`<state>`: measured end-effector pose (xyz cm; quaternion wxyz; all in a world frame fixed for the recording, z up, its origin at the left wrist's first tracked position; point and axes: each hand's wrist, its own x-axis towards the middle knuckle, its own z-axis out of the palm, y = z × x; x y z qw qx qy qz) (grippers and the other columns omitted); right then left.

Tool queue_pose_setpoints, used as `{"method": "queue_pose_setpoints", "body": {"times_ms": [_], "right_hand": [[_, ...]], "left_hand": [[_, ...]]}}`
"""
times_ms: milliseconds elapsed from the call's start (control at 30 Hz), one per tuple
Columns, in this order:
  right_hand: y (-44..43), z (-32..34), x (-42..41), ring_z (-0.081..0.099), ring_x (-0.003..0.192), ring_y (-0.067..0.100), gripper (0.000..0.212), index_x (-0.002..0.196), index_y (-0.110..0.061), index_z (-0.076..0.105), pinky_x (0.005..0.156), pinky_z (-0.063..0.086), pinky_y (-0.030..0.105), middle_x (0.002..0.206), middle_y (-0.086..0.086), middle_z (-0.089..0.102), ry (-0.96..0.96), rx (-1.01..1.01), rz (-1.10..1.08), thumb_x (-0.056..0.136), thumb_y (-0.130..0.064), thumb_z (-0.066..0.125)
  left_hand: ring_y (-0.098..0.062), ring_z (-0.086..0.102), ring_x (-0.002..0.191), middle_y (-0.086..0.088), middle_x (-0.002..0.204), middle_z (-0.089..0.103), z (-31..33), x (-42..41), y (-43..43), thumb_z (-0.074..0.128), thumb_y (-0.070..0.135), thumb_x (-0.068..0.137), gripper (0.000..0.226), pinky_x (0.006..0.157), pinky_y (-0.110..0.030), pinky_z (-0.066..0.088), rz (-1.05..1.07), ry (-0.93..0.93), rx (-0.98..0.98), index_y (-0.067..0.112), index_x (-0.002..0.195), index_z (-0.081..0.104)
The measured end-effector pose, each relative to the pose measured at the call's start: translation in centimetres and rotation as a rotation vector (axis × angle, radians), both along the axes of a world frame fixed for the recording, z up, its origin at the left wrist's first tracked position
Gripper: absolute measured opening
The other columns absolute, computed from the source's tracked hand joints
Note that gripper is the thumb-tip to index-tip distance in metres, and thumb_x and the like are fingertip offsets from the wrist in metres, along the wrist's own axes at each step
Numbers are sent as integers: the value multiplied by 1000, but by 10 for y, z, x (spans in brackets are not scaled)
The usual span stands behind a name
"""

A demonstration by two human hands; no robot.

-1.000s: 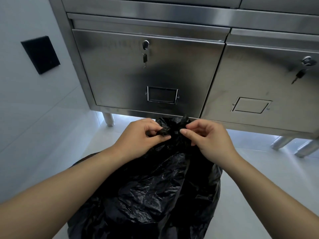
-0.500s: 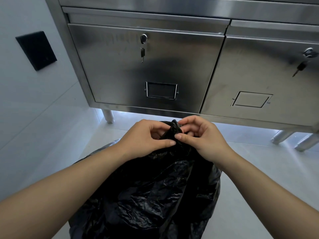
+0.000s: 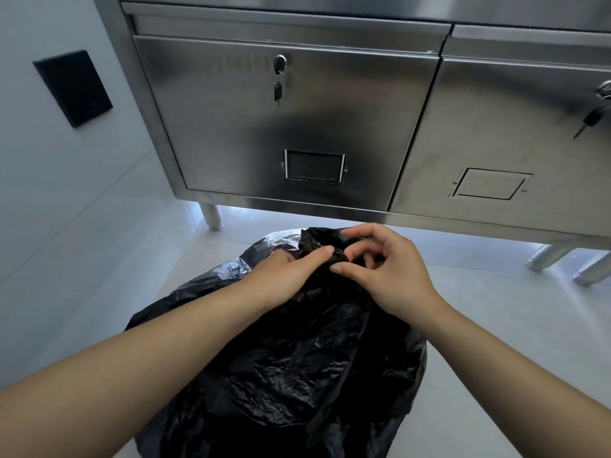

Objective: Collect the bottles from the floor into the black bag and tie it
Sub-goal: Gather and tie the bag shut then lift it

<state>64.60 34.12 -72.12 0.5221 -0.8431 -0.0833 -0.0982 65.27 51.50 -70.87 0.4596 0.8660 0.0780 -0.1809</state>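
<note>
A full black plastic bag (image 3: 297,358) stands on the pale floor in front of me, its top gathered into a twisted bunch (image 3: 325,242). My left hand (image 3: 284,276) lies on the bag's neck with the thumb pressed against the bunch. My right hand (image 3: 386,272) pinches the same bunch from the right, thumb and forefinger closed on the plastic, the other fingers curled. No bottles show; whatever the bag holds is hidden by the plastic.
A stainless steel cabinet (image 3: 297,127) with two locked doors, keys hanging in the locks, stands just behind the bag on short metal legs (image 3: 210,214). A white wall with a black plate (image 3: 74,87) runs along the left. Pale floor tiles (image 3: 496,325) lie to the right.
Both hands have come lower and closer onto the bag's neck. The raised tuft of plastic held between them earlier is now pressed down into a tight bunch.
</note>
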Motion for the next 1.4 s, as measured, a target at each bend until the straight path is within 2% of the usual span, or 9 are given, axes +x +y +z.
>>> {"method": "queue_pose_setpoints", "body": {"times_ms": [167, 367, 500, 633, 733, 800, 1033, 1233, 1400], "right_hand": [[3, -6, -4, 47, 63, 1, 42, 98, -35, 63, 62, 36, 11, 70, -15, 63, -11, 4, 32, 65, -20, 85], [-8, -4, -10, 53, 80, -1, 36, 97, -37, 66, 74, 37, 9, 73, -21, 63, -127, -177, -13, 67, -29, 83], [-9, 6, -8, 51, 100, 15, 49, 109, -18, 69, 87, 33, 18, 109, 0, 60, -403, -477, -97, 66, -37, 83], [-13, 11, 2, 16, 143, 28, 87, 145, -44, 23, 111, 23, 49, 157, 2, 15, -321, -729, 90, 73, -51, 72], [-10, 1, 3, -3, 142, -4, 87, 142, -57, 6, 112, 11, 13, 158, -16, -12, -147, -582, 334, 79, -51, 66], [-1, -9, -2, -5, 135, -18, 81, 140, -62, 5, 102, 5, -2, 157, -22, -8, -53, -477, 381, 79, -57, 59], [30, -40, -12, 16, 135, -12, 56, 137, -62, 17, 101, 15, 2, 152, -16, 24, 91, -119, 250, 84, -73, 32], [41, -43, -8, 30, 132, -11, 69, 142, -46, 30, 108, 28, 17, 145, -21, 37, 301, 79, 286, 79, -60, 55], [58, -57, -10, 59, 107, 1, 41, 121, -22, 56, 93, 43, 16, 115, -7, 64, 275, 169, 276, 82, -23, 71]], "left_hand": [[-19, 67, 94, -1, 100, 73, -10, -4, 2, 51, 74, 61, 67, 97, -40, 47, -81, 166, -148, 22, 98, 72], [1, 52, 96, 12, 109, 58, -25, 0, -8, 67, 49, 75, 56, 78, -14, 38, -20, -249, -116, 24, 123, 52], [4, 59, 95, 18, 102, 65, -21, -1, -9, 69, 41, 76, 44, 76, -6, 40, -41, -483, -110, 29, 116, 56], [12, 56, 92, 23, 101, 62, -17, 0, 0, 70, 34, 76, 45, 76, 2, 37, -134, -590, -39, 33, 119, 55], [15, 54, 96, 25, 104, 60, -16, -1, 8, 71, 26, 76, 48, 80, 3, 35, -227, -611, -31, 34, 121, 55], [15, 56, 97, 30, 100, 60, -16, -2, 14, 71, 19, 76, 49, 82, 0, 38, -242, -598, -40, 35, 120, 56], [14, 59, 95, 36, 95, 65, -28, -7, 30, 75, 11, 75, 43, 80, -1, 39, -236, -528, -205, 43, 100, 60], [15, 59, 98, 34, 93, 67, -40, -6, 52, 71, 1, 77, 40, 80, -2, 41, -202, -438, -324, 34, 100, 63], [-2, 66, 97, 14, 99, 71, -55, 2, 70, 75, 11, 75, 37, 87, -14, 48, -275, -410, -226, 38, 98, 64]]}}
